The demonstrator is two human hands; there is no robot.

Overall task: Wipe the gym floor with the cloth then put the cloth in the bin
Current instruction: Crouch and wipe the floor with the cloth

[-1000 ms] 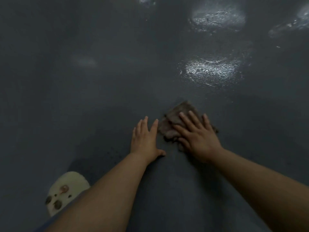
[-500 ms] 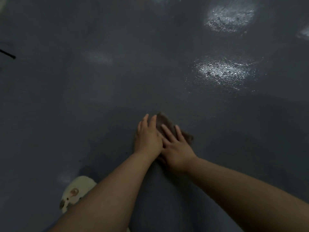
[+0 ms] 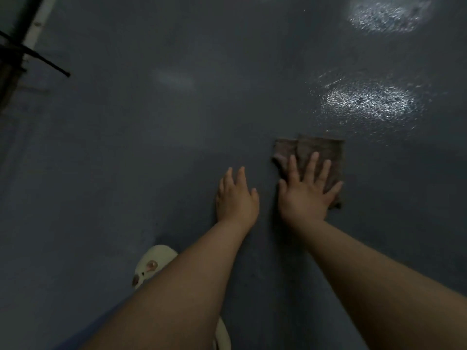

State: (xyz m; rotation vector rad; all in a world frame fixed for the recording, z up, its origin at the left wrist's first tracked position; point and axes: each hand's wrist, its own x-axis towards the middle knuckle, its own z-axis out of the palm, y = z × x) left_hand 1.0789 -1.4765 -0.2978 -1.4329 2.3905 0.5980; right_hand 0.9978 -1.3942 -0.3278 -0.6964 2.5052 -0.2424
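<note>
Cloth [image 3: 319, 153] lies flat on the dark gym floor [image 3: 177, 147], pinned under the right hand's [image 3: 307, 195] straight, spread fingers; left hand [image 3: 236, 198] rests relaxed on bare floor just beside. Wiping is the step in hand; next likely calls for pressing and sliding toward the glossy patch [image 3: 366, 102]. No bin shows.

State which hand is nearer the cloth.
Right. The right hand presses flat on the cloth; the left hand rests on the floor beside it, apart.

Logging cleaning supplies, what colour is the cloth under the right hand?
Brownish grey, plain, no pattern; the cloth shows best in the head view, though lighting is dim.
</note>
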